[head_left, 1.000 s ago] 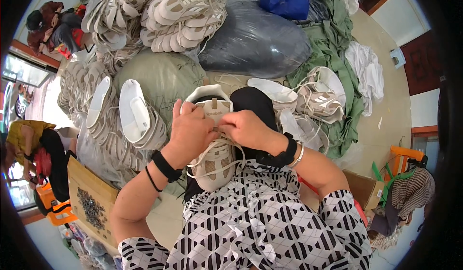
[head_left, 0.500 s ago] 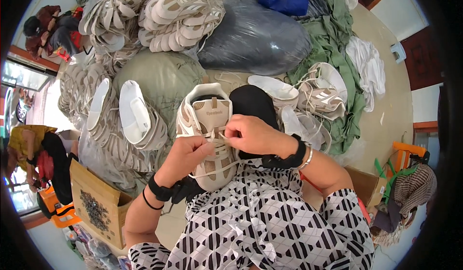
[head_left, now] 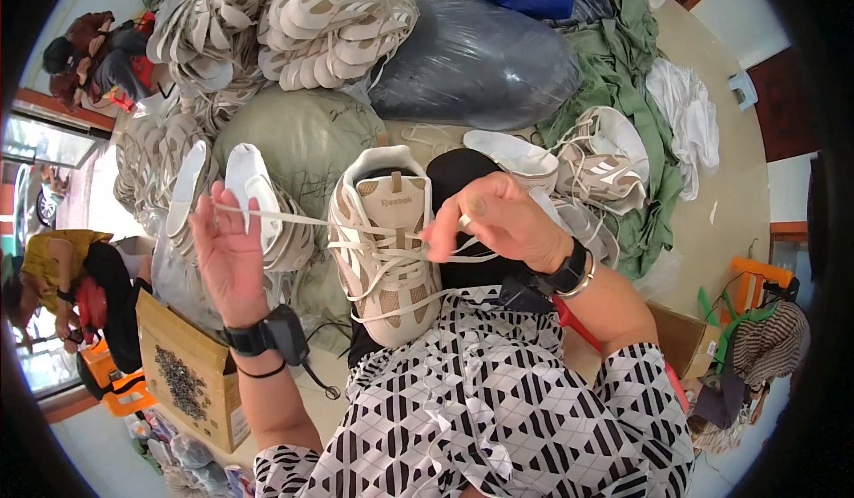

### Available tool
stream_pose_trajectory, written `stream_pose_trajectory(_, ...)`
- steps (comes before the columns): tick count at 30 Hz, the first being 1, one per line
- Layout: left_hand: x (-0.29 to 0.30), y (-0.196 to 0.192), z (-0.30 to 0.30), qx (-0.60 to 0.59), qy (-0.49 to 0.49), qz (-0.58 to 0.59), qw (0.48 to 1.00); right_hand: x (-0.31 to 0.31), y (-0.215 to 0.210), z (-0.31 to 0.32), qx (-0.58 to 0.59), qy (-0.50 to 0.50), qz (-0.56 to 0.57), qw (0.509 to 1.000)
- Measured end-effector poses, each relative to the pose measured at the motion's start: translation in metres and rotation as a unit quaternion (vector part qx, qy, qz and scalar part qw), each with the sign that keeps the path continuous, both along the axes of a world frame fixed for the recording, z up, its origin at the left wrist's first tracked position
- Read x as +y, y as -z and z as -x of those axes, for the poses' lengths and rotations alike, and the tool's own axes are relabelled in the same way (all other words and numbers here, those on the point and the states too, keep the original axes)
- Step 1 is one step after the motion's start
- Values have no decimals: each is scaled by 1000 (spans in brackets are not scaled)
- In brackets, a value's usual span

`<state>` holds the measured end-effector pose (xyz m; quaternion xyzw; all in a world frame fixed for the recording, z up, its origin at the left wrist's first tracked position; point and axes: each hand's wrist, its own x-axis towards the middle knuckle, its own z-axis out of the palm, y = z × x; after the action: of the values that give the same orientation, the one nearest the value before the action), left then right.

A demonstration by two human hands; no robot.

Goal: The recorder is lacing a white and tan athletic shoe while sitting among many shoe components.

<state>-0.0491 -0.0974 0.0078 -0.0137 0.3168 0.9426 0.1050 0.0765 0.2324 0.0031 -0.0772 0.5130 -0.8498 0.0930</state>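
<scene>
A beige and tan sneaker [head_left: 389,307] rests on my lap, sole down, with its heel opening away from me and its toe near my body. Off to the left, my left hand [head_left: 229,258] is raised, palm showing, and a cream shoelace [head_left: 298,218] runs taut from its fingers to the sneaker's eyelets. My right hand [head_left: 503,222] is just right of the tongue, thumb and fingers pinched. A bit of lace shows at those fingertips, and another stretch passes beneath the hand. Loose lace loops lie across the front of the sneaker.
Stacks of similar sneakers [head_left: 342,26] lie ahead, with more shoes [head_left: 605,164] at the right on green cloth [head_left: 614,80]. A dark plastic-wrapped bundle [head_left: 471,62] lies at the far side. An open cardboard box [head_left: 222,382] with small dark pieces stands at left. Two other people sit further left.
My hands were close together over the laces. The left has swung out to the left, drawing lace with it; the right has moved slightly right and up.
</scene>
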Motion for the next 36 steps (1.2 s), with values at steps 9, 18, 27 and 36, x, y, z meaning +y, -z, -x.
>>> stream_pose_trajectory(9, -248, 104, 80, -39, -122, 157, 979, 232, 104, -116, -254, 323, 345, 844)
stream_pose_trajectory(18, -14, 23, -34, 111, 4, 595, 796, 144, 70, -57, -176, 312, -133, 924)
stream_pose_trajectory(27, 53, 5, -66, 572, 98, 722, 378, -24, 26, 34, 190, 0, -428, 884)
stream_pose_trajectory(36, 74, 25, -62, 609, -10, 627, 485, -15, 36, -8, 133, 168, -387, 897)
